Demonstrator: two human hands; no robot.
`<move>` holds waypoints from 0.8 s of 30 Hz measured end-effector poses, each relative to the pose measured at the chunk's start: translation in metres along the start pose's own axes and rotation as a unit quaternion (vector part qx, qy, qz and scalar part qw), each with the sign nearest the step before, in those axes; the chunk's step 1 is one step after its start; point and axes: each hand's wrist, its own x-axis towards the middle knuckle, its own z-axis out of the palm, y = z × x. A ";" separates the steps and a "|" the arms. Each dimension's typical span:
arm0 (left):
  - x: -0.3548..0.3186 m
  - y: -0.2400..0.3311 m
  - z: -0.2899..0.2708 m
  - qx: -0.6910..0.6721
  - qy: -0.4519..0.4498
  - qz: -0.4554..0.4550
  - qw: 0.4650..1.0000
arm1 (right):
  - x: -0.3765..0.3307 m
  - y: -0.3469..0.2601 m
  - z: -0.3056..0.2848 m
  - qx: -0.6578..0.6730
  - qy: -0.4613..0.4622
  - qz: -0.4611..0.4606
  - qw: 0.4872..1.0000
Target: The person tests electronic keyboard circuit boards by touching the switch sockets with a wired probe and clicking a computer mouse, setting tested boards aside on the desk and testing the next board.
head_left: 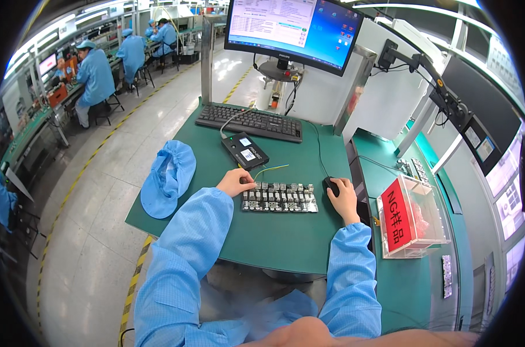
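Observation:
At the upper left corner of a circuit board panel (280, 198), my left hand (235, 182) is closed in a pinch. What its fingertips hold is hidden; thin yellow and green wires (273, 168) rise beside them. The panel lies flat on the green table and carries rows of small white, grey and black parts. My right hand (346, 201) rests over a black computer mouse (331, 186), right of the panel. Just beyond my left hand sits a black device box (246, 151) with a small lit screen and a grey cable.
A black keyboard (251, 121) lies behind the box, below a monitor (291, 32). A blue cloth cap (168, 178) sits at the table's left. On the right bench stands a clear box (427, 222) with a red label. Several co-workers (94, 75) sit far left.

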 end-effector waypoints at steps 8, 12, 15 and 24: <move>0.001 0.005 0.000 0.009 -0.017 -0.033 0.999 | 0.000 -0.005 0.005 -0.069 -0.011 0.002 0.998; 0.000 0.004 0.002 -0.037 -0.006 -0.009 0.999 | -0.001 -0.016 -0.001 -0.099 -0.012 0.002 0.995; 0.001 0.002 0.003 -0.042 0.000 -0.008 0.999 | 0.003 -0.031 -0.016 -0.149 0.073 -0.063 0.984; 0.001 -0.009 0.003 -0.057 0.014 -0.002 0.998 | -0.014 -0.234 -0.172 0.227 0.347 -0.437 0.798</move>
